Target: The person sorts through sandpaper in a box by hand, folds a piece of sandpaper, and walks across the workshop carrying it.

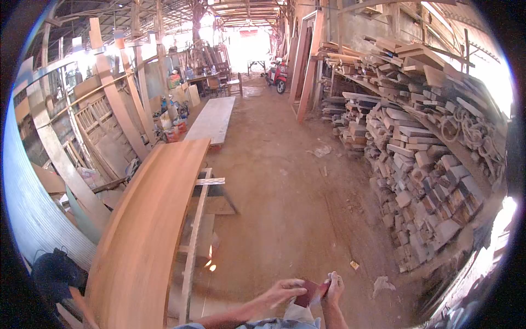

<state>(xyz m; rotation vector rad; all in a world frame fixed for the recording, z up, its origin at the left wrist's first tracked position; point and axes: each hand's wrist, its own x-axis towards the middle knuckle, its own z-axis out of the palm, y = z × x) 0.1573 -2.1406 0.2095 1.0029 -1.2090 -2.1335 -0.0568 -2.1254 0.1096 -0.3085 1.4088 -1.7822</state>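
Note:
Low in the view, close to my body, my left hand and my right hand are both closed on a piece of dark red sandpaper. The sheet looks bent or folded between them, and my right fingers partly cover its far end. To the left of my hands lies a long, smooth, reddish-brown wooden board, raised off the floor. Neither hand touches it.
Stacked timber lines the right side. A pale panel lies beyond the board, and a red motorbike stands farther back. A small yellow packet lies on the dirt floor. Boards lean at the left.

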